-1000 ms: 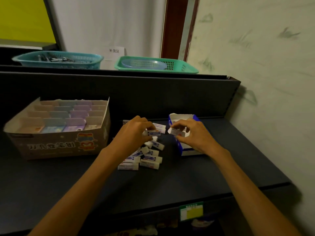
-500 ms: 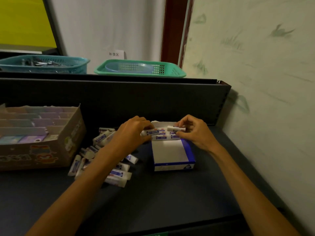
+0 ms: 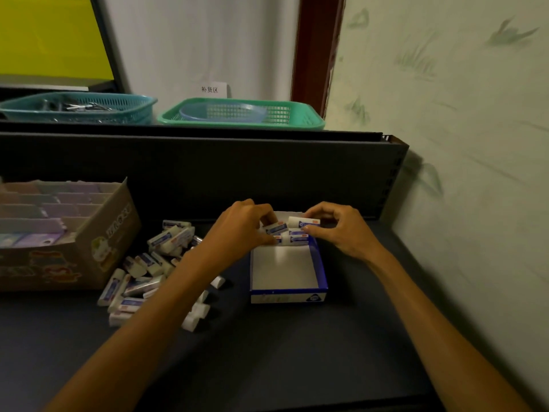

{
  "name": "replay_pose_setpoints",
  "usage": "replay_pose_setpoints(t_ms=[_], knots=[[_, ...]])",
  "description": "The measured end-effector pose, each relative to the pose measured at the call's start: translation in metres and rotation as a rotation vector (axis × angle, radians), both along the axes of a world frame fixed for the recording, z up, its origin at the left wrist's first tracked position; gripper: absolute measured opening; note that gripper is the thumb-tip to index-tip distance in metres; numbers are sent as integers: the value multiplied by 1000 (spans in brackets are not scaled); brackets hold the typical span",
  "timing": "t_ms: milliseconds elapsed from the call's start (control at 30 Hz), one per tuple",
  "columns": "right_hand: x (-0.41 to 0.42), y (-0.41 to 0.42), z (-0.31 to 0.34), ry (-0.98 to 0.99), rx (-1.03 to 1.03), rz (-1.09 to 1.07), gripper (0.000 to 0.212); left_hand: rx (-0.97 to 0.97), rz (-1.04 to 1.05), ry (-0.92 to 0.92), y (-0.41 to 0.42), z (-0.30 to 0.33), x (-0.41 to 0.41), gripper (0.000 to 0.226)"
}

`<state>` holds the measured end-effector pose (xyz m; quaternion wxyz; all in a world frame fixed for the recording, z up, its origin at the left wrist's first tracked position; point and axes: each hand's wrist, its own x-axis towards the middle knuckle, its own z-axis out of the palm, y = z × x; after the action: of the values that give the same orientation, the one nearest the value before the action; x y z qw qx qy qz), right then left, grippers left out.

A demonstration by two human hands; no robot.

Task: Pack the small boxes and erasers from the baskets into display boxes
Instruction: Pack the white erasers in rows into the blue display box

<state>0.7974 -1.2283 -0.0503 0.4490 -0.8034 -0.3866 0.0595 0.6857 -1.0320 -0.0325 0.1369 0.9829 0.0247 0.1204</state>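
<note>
Two erasers, lifted a second ago from the loose pile (image 3: 154,272), are now held over the blue display box (image 3: 288,272): one eraser (image 3: 303,223) is pinched by the right hand (image 3: 341,230), another (image 3: 274,228) by the left hand (image 3: 240,227); a back row is started.

left hand (image 3: 242,226): bare | right hand (image 3: 341,230): bare | forearms: bare to the frame's edge
</note>
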Motion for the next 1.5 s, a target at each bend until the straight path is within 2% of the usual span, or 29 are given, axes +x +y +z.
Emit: replay_pose_setpoints(t_ms=[200,467,667,833,1000,1500], knots=[[1,3,1,-37,-31,-30,23,17,-8,77,-4,-5,11,36],[-2,15,2,-208,-372,11,27,256,-16,108,-3,-13,13,28],[3,22,-3,-283,-542,12,21,253,-46,133,0,-14,13,31],[4,25,-5,-303,-564,10,19,142,-58,160,2,-13,10,36],[5,25,-3,-320,-591,30,18,108,-82,172,6,-12,9,31],[3,28,7,-362,-616,71,20,164,-76,119,3,-19,14,29]])
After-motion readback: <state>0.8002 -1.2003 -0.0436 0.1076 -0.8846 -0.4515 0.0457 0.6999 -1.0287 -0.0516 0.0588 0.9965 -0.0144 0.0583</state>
